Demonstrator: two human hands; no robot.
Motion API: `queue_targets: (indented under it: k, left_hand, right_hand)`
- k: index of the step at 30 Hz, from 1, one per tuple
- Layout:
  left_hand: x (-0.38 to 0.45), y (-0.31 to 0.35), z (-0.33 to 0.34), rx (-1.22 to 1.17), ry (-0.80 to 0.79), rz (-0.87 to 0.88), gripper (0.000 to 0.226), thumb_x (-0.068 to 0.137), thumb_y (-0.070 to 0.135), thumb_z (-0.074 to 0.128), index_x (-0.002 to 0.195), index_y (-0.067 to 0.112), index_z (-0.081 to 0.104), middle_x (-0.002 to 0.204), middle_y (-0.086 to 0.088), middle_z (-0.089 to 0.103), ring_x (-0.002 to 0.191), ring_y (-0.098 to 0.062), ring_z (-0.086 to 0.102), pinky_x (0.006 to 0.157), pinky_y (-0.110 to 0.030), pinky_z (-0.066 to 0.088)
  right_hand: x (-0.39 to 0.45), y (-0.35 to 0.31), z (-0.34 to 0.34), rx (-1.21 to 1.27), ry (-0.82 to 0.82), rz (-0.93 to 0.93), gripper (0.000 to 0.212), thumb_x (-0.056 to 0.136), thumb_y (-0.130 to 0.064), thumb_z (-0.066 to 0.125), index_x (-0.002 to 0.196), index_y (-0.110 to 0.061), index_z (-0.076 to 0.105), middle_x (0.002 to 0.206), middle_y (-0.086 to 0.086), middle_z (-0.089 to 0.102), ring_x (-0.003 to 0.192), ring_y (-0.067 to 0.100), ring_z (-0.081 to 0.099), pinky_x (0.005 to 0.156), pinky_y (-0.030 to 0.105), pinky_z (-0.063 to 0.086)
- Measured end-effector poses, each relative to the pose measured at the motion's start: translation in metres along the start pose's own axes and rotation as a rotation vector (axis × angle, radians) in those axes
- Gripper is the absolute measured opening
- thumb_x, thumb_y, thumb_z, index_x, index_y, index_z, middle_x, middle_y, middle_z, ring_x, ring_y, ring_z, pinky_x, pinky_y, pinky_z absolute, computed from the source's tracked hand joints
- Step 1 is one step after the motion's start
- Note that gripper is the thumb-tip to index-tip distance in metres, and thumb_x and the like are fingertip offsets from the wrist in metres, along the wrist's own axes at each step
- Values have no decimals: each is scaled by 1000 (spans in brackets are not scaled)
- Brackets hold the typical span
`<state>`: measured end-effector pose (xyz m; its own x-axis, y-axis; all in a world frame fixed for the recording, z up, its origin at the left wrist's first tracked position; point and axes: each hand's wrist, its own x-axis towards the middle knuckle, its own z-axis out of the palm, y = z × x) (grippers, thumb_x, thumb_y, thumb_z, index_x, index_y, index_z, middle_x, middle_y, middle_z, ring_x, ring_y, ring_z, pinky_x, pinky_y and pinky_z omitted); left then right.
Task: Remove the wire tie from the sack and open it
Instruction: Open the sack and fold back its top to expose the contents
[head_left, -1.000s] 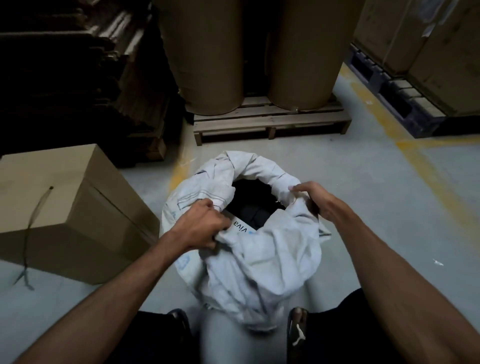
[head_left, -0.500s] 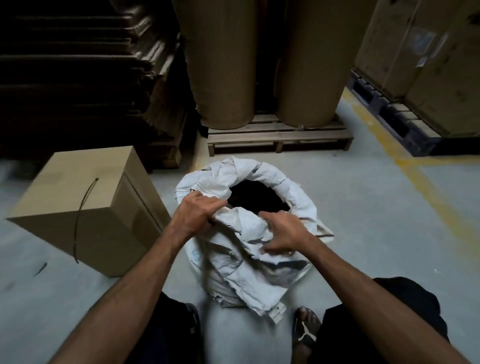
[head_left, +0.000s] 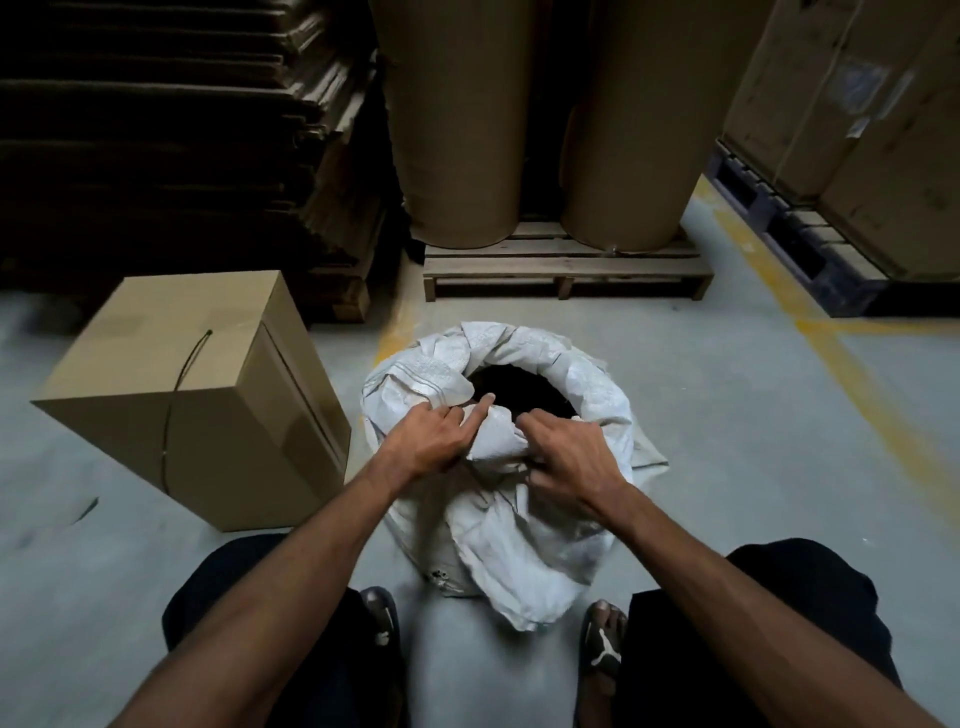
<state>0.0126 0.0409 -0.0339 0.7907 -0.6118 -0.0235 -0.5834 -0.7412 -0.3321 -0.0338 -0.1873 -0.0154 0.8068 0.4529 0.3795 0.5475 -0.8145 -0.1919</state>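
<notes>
Two hands gripping white sack (head_left: 524, 525) rim, mouth open, dark inside

You're crouching over the white sack (head_left: 524, 514), its mouth already rolled open w/ dark contents showing. Your left hand (head_left: 434, 439) is gripping the near rim fabric, index finger pointing toward the opening; your right hand (head_left: 569, 462) is bunching the same fold just beside it. A cardboard box (head_left: 192, 395) w/ a black wire (head_left: 179, 384) draped over it is sitting to your left, paper rolls (head_left: 540, 119) on a pallet (head_left: 566, 267) ahead.
</notes>
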Motion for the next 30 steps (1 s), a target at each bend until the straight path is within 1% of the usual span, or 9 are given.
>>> queue_targets:
  k: [3, 5, 7, 10, 14, 18, 24, 28, 30]
  left_hand:
    - [12, -9, -1, -60, 125, -9, 71, 68, 8, 70, 138, 0, 59, 68, -12, 67, 48, -28, 62, 40, -29, 43]
    - [13, -16, -1, -93, 166, -45, 74, 67, 10, 79, 137, 1, 56, 68, -13, 65, 48, -29, 63, 39, -30, 44]
    - [11, -24, -2, -141, 174, -118, 88, 63, 20, 89, 140, 5, 48, 74, -14, 67, 54, -31, 66, 40, -34, 47]
    - [5, -26, -10, -287, 190, -196, 90, 56, 28, 79, 140, 9, 52, 78, -15, 68, 58, -37, 66, 46, -39, 49]
    - [0, -26, -23, -388, 198, -219, 90, 55, 26, 53, 145, 20, 54, 89, -11, 71, 72, -39, 67, 57, -38, 49]
    - [-7, -23, -18, -448, 134, -149, 103, 66, 36, 65, 161, 27, 24, 113, -11, 64, 96, -34, 61, 70, -38, 51]
    - [-5, 15, 13, -263, 676, 297, 76, 79, 49, 77, 139, 27, 37, 150, -22, 31, 126, -52, 53, 101, -60, 43]
    - [11, 35, 12, -205, 806, 105, 40, 103, 32, 57, 138, 27, 40, 128, -24, 60, 103, -39, 68, 74, -47, 56]
    - [19, 30, -2, -311, 774, -52, 57, 94, 42, 59, 142, 17, 41, 95, -12, 70, 77, -30, 66, 56, -40, 54]
  right_hand:
    - [-7, -9, -10, -14, 124, 99, 59, 71, -30, 68, 126, -13, 55, 115, 7, 60, 102, 27, 60, 79, 37, 50]
    - [-17, -18, -11, -37, 196, 32, 79, 73, -45, 74, 139, -12, 47, 132, 15, 54, 128, 33, 51, 110, 58, 36]
    - [-24, -29, -6, -92, 142, 7, 105, 69, -68, 72, 153, -19, 33, 148, 20, 41, 146, 43, 33, 117, 69, 19]
    - [-31, -25, 18, -224, 25, 80, 119, 71, -76, 66, 163, -27, 10, 165, 30, 17, 151, 58, 10, 117, 76, 11]
    - [-27, -4, 40, -315, 9, 161, 111, 84, -22, 71, 164, -24, -7, 146, 30, 47, 109, 50, 63, 93, 65, 49]
    - [-16, 11, 30, -338, 122, 165, 87, 72, -1, 77, 151, -3, 41, 86, 10, 61, 62, 27, 58, 49, 37, 48]
    - [-19, 17, 32, -473, 357, -31, 33, 93, -36, 67, 118, -14, 68, 76, 0, 61, 61, 22, 54, 49, 33, 36]
    - [-16, 6, 32, -383, 331, 21, 53, 79, -43, 85, 119, -16, 63, 79, 0, 61, 64, 23, 53, 52, 35, 38]
    - [-11, -1, 20, -205, 221, 72, 65, 69, -31, 85, 126, -15, 58, 90, 1, 66, 71, 25, 60, 56, 34, 43]
